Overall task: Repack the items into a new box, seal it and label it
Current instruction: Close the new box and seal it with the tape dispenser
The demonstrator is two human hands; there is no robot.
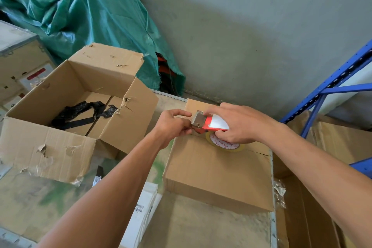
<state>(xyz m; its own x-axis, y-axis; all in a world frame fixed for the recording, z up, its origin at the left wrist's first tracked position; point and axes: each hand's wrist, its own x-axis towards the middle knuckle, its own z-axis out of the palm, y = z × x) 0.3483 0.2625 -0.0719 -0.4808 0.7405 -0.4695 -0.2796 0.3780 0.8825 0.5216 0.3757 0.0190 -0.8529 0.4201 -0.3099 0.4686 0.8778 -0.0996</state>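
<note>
Holding the tape dispenser (205, 123) over the closed box (217, 175), we grip its red body with our right hand (239, 125), whose fingers are curled round the handle and down against the roll of tape (231, 147). Our left hand (173, 125) meets the dispenser at its grey metal front end, thumb and fingers pinching there; whether a loose end of tape lies between them we cannot tell. The roll is yellowish, and its white core carries a ring of red print that is too blurred and too covered to read. It rests on top of the closed box just beside the seam where the flaps meet. This box stands on the tabletop (191, 225) to the right. To the left, just beside it, stands a torn open box (46, 147) with its flaps up and black strips (80, 115) lying on its bottom. Near our left forearm a stack of white sheets (145, 205) lies on the tabletop, with a small barcode and print too fine to read. Beyond the boxes a green tarp (90, 10) is heaped against the wall, and a blue rack (330, 86) stands at the right.
</note>
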